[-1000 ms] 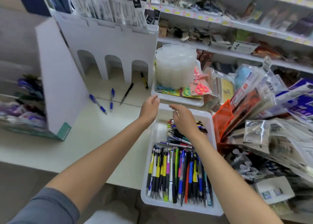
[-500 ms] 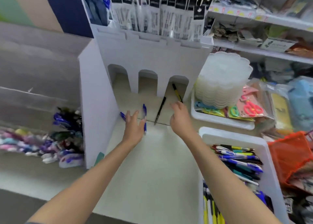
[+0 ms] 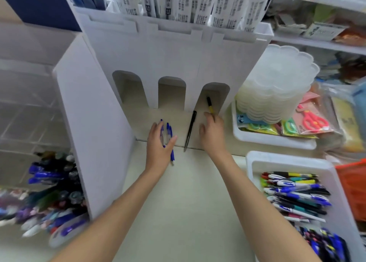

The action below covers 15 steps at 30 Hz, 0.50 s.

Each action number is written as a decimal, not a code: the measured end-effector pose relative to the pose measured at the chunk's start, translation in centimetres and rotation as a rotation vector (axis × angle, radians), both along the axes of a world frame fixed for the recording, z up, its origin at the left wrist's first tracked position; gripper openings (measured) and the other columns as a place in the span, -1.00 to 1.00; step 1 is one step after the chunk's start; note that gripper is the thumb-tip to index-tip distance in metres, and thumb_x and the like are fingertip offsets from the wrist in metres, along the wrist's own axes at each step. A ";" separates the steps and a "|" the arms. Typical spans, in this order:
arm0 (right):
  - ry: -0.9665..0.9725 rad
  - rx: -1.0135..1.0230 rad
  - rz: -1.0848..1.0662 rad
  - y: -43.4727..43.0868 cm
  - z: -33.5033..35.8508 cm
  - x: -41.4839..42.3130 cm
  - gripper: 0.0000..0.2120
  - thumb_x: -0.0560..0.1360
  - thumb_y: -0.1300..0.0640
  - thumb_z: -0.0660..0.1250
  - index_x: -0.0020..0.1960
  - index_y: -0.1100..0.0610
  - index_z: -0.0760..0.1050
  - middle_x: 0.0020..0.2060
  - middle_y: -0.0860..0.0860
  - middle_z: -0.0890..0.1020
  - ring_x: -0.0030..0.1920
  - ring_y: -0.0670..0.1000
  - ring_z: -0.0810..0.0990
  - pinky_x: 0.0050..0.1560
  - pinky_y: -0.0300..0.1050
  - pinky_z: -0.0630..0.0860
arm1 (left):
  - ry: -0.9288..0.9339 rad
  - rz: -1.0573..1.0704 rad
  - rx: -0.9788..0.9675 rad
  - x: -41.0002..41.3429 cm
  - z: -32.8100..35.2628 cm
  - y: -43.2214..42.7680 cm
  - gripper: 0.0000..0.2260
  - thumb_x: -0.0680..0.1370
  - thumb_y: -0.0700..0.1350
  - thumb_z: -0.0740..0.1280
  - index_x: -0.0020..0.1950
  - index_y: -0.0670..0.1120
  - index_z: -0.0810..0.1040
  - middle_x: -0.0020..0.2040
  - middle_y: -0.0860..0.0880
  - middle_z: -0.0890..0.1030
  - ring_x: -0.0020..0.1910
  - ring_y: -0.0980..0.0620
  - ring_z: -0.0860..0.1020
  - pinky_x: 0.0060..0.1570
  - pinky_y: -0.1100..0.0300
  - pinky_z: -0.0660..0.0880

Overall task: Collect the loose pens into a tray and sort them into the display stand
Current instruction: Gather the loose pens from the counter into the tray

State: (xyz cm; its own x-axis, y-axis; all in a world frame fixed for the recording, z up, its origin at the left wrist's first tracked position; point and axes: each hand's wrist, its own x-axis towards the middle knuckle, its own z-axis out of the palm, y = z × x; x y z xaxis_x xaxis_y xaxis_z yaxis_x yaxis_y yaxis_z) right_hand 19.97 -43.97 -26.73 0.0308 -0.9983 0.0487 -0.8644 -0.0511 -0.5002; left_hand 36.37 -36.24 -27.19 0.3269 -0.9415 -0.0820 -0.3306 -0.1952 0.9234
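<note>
Loose pens were the matter here, and nearest the camera the white plastic tray [image 3: 257,162] at the right already held a heap of mixed pens [image 3: 295,192], well apart from both hands. Farther out, on the pale cardboard floor of the white arched display stand [image 3: 178,53], the left hand [image 3: 160,142] lay with fingers spread over two blue-capped ballpoint pens [image 3: 170,142], touching them but not closed round them (whether it had any real grip I could not tell). Just to its right a slim black pen [image 3: 190,130] lay free between the two hands, its long axis running near to far with a slight lean to the right. The right hand [image 3: 213,131] sat just beside that pen, fingers loosely open, its fingertips touching the near end of a yellow-and-black pen [image 3: 210,105] whose far end pointed into the rightmost arch. So the right hand seemed the nearer one for both of those pens, and the left for the blue pair
</note>
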 end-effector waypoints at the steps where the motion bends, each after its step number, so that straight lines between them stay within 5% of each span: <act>1: -0.015 -0.003 -0.002 0.0 0.1 0.0 -0.56 0.55 0.13 0.34 0.38 0.26 0.41 0.33 0.27 0.44 0.32 0.30 0.38 0.32 0.13 0.35 | -0.034 0.004 -0.018 0.1 0.0 0.0 -0.52 0.55 0.03 0.41 0.43 -0.01 0.40 0.31 0.07 0.47 0.34 0.03 0.44 0.36 0.02 0.42; 4: -0.041 0.151 -0.041 -0.7 -0.1 -0.3 -0.32 0.55 -0.25 0.25 0.52 0.12 0.24 0.50 0.20 0.23 0.52 0.21 0.13 0.49 0.12 0.12 | -0.087 -0.001 -0.006 0.4 0.0 -0.3 -0.56 0.51 0.11 0.40 0.32 -0.03 0.46 0.10 0.10 0.54 0.17 0.03 0.51 0.19 0.03 0.51; 9: 0.012 0.116 0.029 2.0 -1.6 0.4 -0.26 0.50 -0.35 0.18 0.41 0.22 0.36 0.38 0.18 0.41 0.41 0.21 0.30 0.44 0.14 0.23 | -0.037 0.039 0.019 0.6 -0.3 -0.3 -0.73 0.67 -0.14 0.24 0.33 -0.22 0.50 -0.12 0.37 0.39 -0.15 0.58 0.42 -0.07 0.45 0.34; 13: -0.036 0.010 -0.030 1.6 -1.0 0.9 -0.48 0.49 -0.20 0.37 0.15 0.26 0.58 0.17 0.17 0.59 0.23 0.20 0.48 0.21 -0.01 0.40 | -0.008 0.017 0.049 0.4 0.2 -0.3 -0.66 0.70 -0.15 0.16 0.46 -0.20 0.41 -0.05 0.29 0.44 -0.13 0.39 0.45 -0.09 0.48 0.33; 15: -0.102 0.036 -0.004 1.3 -0.3 1.4 -0.53 0.47 -0.16 0.42 0.02 0.28 0.61 0.09 0.16 0.61 0.16 0.18 0.50 0.14 -0.04 0.44 | 0.003 -0.024 0.062 0.1 0.6 -0.3 -0.61 0.70 -0.14 0.15 0.53 -0.16 0.33 0.14 0.16 0.45 0.09 0.24 0.42 0.06 0.39 0.33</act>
State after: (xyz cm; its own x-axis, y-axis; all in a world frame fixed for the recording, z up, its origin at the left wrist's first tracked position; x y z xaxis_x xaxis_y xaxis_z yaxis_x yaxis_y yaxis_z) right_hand 21.39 -42.63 -27.03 0.0236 -0.9996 0.0155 -0.8089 -0.0282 -0.5873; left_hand 36.49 -36.55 -26.63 0.3039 -0.9421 -0.1416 -0.3330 -0.2443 0.9107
